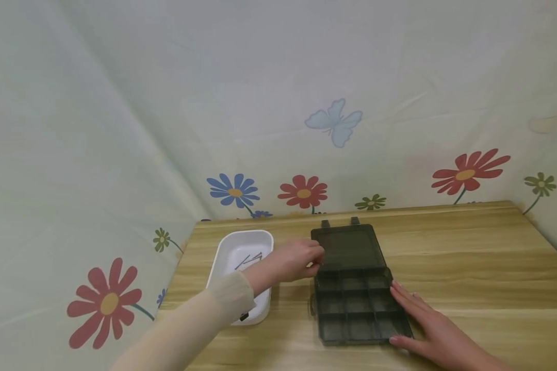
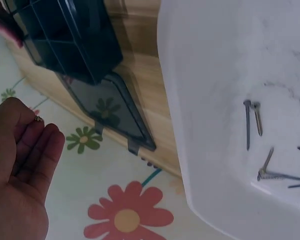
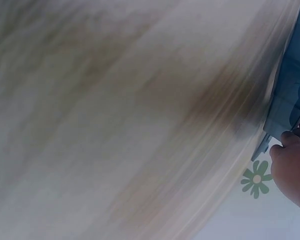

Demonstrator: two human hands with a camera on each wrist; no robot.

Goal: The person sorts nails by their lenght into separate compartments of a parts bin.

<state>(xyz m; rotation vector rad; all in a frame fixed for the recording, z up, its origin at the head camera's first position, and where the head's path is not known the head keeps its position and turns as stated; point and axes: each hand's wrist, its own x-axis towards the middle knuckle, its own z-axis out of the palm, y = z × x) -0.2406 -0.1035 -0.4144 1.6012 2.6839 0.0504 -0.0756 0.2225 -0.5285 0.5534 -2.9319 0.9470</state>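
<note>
My left hand (image 1: 297, 260) is over the left side of a dark translucent compartment box (image 1: 322, 317), near where its lid (image 1: 350, 247) joins. Between thumb and fingertips it pinches a small ribbed brass-coloured screw (image 2: 38, 118), mostly covered by the fingers. The box lies with its lid folded back, and no contents show in its compartments. My right hand (image 1: 433, 330) rests against the box's right side, fingers extended along the edge and thumb at the front corner. Left of the box, partly behind my left forearm, stands a white tray (image 1: 223, 257) with several screws and nails (image 2: 258, 120).
A wood-grain table (image 1: 469, 252) carries the box and tray; bare wood shows to the right of the box. Behind the table hangs a pale curtain (image 1: 399, 129) with printed flowers. A small black object (image 1: 244, 317) sits at the tray's near end.
</note>
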